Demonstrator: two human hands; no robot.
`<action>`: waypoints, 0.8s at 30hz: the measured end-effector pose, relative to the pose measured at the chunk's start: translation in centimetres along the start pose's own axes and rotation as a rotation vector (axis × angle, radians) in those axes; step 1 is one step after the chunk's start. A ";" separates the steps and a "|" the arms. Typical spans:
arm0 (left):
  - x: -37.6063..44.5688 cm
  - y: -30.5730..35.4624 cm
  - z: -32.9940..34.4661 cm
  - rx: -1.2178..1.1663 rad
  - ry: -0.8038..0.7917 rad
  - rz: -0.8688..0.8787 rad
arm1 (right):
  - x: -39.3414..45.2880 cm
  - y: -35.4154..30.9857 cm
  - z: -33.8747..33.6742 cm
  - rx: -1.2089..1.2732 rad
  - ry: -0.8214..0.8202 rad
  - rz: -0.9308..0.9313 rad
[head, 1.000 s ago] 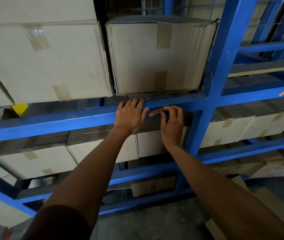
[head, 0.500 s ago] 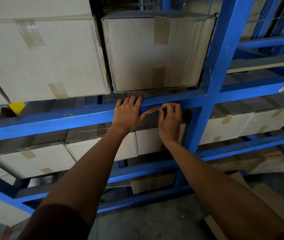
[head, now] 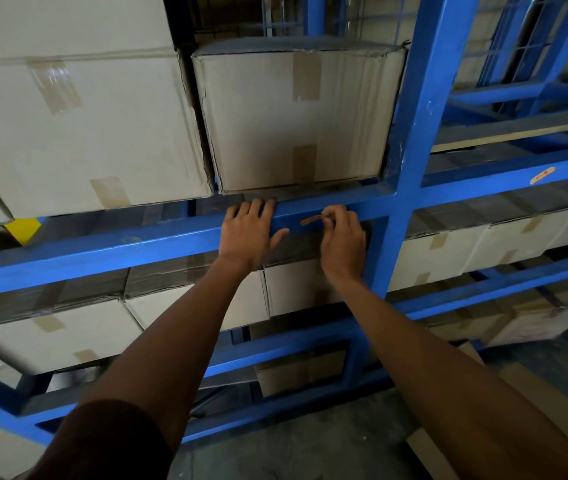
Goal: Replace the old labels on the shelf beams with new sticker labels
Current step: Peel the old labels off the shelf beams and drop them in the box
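A small orange label (head: 311, 220) lies along the blue shelf beam (head: 157, 240), at mid height of the rack. My right hand (head: 342, 240) pinches the label's right end between thumb and fingers. My left hand (head: 248, 232) rests flat on the beam just left of the label, fingers spread over its top edge, thumb pointing toward the label. A second orange label (head: 542, 175) is stuck on the beam of the bay to the right.
Large taped cardboard boxes (head: 296, 116) fill the shelf above the beam, and smaller boxes (head: 296, 289) sit below it. A blue upright post (head: 414, 140) stands right of my hands. A yellow tag (head: 22, 228) shows at the left. Flat cardboard lies on the concrete floor at lower right.
My right hand has closed its fingers onto the label's right end. My left thumb has drawn back from the label's left end. The view has shifted slightly.
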State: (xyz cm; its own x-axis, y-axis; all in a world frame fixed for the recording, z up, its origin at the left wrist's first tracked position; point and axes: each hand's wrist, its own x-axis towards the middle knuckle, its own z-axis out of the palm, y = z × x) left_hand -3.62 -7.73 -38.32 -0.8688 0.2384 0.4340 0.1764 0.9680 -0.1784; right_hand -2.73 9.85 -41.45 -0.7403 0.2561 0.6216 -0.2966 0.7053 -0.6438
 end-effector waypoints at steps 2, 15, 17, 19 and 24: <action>-0.1 0.1 0.0 0.000 0.019 0.002 | 0.4 1.1 -1.0 0.076 -0.012 0.115; 4.3 8.4 2.4 0.154 0.192 0.632 | 0.6 12.0 -5.4 0.241 0.074 0.559; 5.5 11.1 3.0 0.167 0.182 0.698 | 0.7 14.3 -6.1 0.276 0.067 0.602; 6.5 13.2 3.9 0.222 0.175 0.740 | 0.4 15.8 -6.9 0.303 0.075 0.668; 7.5 19.0 8.9 0.349 0.024 0.886 | -1.0 22.4 -8.7 0.243 0.020 0.805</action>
State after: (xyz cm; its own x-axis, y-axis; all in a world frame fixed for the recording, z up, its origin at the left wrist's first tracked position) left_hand -10.94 11.76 -46.31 -0.4752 0.8793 0.0320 0.6148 0.3579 -0.7028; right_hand -3.35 31.10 -52.62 -0.7715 0.6331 -0.0626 0.1943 0.1407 -0.9708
